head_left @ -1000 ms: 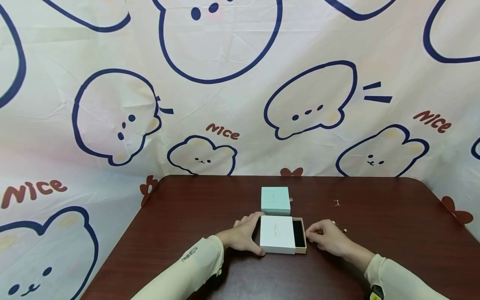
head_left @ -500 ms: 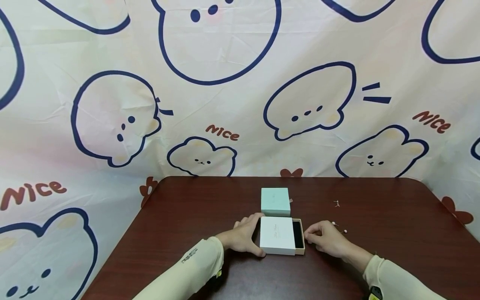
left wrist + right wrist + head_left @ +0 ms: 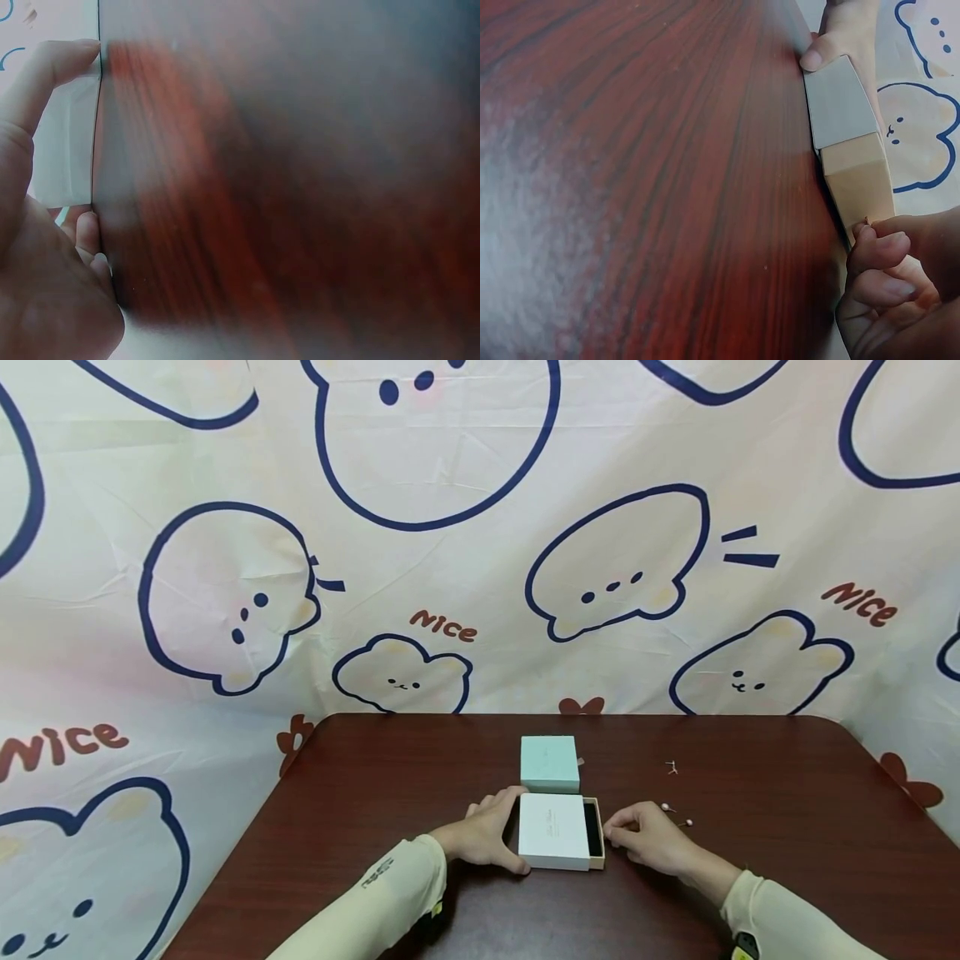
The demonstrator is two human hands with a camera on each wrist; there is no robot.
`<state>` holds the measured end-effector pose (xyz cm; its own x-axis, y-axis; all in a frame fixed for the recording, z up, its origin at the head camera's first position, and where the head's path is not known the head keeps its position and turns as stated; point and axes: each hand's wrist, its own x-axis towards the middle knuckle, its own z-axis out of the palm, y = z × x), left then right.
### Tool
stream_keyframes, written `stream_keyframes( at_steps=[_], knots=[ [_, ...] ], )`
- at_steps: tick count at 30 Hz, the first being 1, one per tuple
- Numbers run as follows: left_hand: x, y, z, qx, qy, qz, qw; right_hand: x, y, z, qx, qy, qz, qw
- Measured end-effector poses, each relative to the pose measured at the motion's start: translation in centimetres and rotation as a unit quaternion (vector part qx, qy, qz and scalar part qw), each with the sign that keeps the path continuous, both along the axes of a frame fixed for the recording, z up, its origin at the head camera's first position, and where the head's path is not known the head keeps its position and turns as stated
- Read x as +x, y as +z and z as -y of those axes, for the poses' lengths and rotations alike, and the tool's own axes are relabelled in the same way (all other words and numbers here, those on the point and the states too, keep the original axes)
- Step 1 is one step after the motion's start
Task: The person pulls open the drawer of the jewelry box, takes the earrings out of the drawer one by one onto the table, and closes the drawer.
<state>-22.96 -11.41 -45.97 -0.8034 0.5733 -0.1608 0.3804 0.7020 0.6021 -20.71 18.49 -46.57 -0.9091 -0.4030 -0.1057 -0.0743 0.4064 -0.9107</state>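
A white slide-out box (image 3: 553,831) lies on the table, its tan drawer (image 3: 597,863) with a black lining showing a narrow strip at the right. My left hand (image 3: 487,831) holds the box's left end, thumb at the near corner and fingers at the far one. In the left wrist view the thumb presses along the box's side. At the drawer's right end, my right hand (image 3: 654,835) pinches a small pull tab (image 3: 866,220) between thumb and index finger, its other fingers curled. Most of the tab is hidden by the fingertips.
A mint-green box (image 3: 549,764) with a small tab on its right side sits just behind the white one. Two small pins with white round ends lie behind the right hand. A tiny pale piece (image 3: 672,767) lies farther back. A printed cloth hangs behind the table.
The drawer has slid left into the white sleeve, so less of its black lining shows. My right hand has moved left with it, while the left hand stays in place.
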Motion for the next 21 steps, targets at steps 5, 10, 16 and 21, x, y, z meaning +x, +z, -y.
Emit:
stream_keyframes(
  at_steps=[5,10,16,21],
  knots=[
    [-0.01,0.03,0.00,0.001,-0.001,-0.001,1.0000,0.02,0.14,0.24,0.012,-0.004,-0.002,0.9999],
    [-0.02,-0.05,-0.03,0.001,0.000,-0.005,1.0000,0.12,0.26,0.40,0.015,-0.010,0.002,0.9998],
    [-0.10,-0.14,-0.03,-0.001,-0.001,-0.009,1.0000,-0.07,0.07,0.57,0.009,-0.008,0.005,0.9999],
    [-0.07,-0.11,-0.05,-0.002,-0.001,-0.007,1.0000,-0.14,0.10,0.80,-0.002,0.002,0.001,1.0000]
  ],
)
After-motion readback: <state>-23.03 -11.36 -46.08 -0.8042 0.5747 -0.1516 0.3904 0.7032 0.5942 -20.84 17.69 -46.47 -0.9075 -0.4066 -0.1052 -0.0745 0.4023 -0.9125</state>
